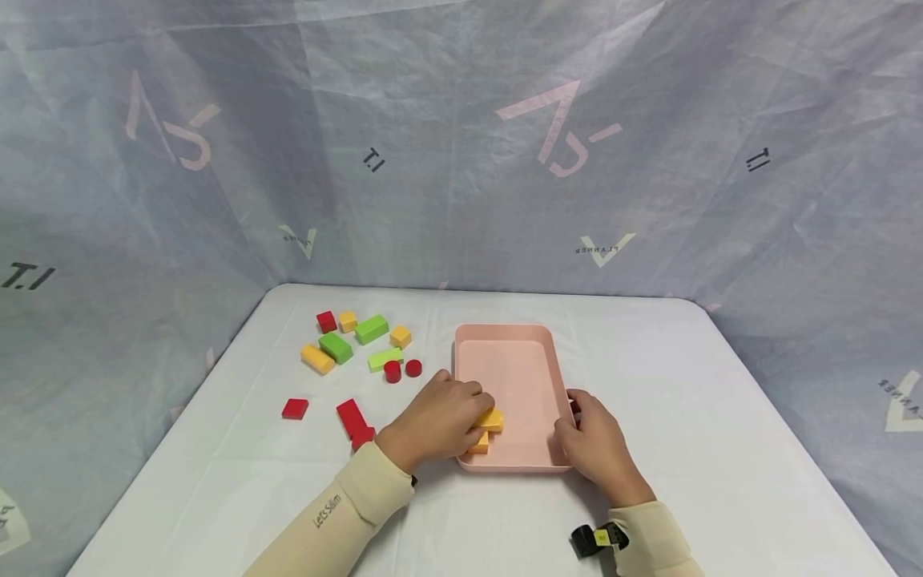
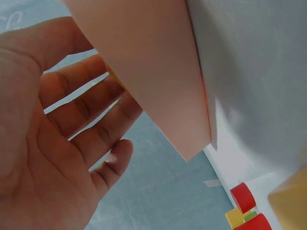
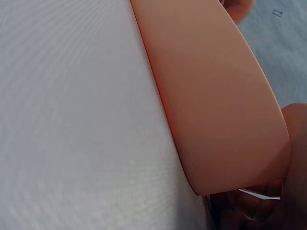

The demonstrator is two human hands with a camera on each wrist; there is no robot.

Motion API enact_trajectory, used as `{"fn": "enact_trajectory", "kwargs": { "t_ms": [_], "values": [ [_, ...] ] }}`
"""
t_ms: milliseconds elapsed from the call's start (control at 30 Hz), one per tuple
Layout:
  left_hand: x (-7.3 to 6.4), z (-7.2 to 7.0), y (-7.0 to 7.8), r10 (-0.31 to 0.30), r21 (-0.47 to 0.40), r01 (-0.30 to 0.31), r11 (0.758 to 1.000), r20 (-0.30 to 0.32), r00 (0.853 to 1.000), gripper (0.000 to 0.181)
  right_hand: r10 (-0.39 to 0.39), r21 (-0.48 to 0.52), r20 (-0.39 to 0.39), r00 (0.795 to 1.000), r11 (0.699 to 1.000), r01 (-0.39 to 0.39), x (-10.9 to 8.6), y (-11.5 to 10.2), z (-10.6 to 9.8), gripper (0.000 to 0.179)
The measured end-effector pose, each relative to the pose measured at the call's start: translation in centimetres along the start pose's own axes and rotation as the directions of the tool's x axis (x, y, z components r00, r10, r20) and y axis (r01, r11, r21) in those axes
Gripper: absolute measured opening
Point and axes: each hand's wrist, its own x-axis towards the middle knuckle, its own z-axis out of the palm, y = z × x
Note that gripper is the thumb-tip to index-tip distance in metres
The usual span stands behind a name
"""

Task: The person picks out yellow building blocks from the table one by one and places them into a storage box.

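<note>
A pink rectangular tray point(image 1: 512, 369) lies on the white table. My left hand point(image 1: 443, 413) reaches over its left wall near the front corner, fingertips gripping a yellow block point(image 1: 492, 421). Just in front of that block, another yellow block point(image 1: 479, 443) sits on the tray floor, partly covered by the hand. In the left wrist view the tray's outer wall point(image 2: 144, 67) hides the fingertips and most of the yellow. My right hand point(image 1: 594, 437) holds the tray's right wall near the front, thumb at the rim and fingers along the outside.
Left of the tray lie loose blocks: green blocks point(image 1: 372, 329), a yellow cylinder point(image 1: 317, 359), a yellow cube point(image 1: 400, 336), a red cube point(image 1: 327, 321) and red round pieces point(image 1: 392, 371). Nearer are a red flat square point(image 1: 295, 409) and a long red block point(image 1: 351, 418) beside my left forearm.
</note>
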Motion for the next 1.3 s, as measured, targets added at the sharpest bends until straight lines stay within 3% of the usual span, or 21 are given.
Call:
{"fn": "enact_trajectory", "kwargs": {
  "t_ms": [300,600,1000,1300],
  "values": [
    [-0.2,-1.1,-0.2,-0.029,-0.006,0.029,1.0,0.022,0.999,0.021,-0.008,-0.006,-0.002,1.0,1.0,0.008,0.0,0.0,-0.1,0.054],
    [-0.5,-2.2,-1.5,-0.073,-0.05,0.073,0.996,-0.005,0.997,0.03,-0.003,-0.003,0.0,1.0,1.0,0.003,0.0,0.1,-0.2,0.054],
    [-1.3,-2.7,-5.0,-0.185,-0.014,0.184,0.983,-0.001,0.983,0.035,0.002,0.014,-0.004,1.0,1.0,-0.002,-0.1,0.2,0.1,0.051],
    [-1.9,-2.2,-8.1,-0.244,-0.041,0.241,0.97,-0.062,0.968,0.031,0.0,0.02,-0.008,1.0,1.0,0.001,0.0,0.2,0.1,0.05]
  ]
}}
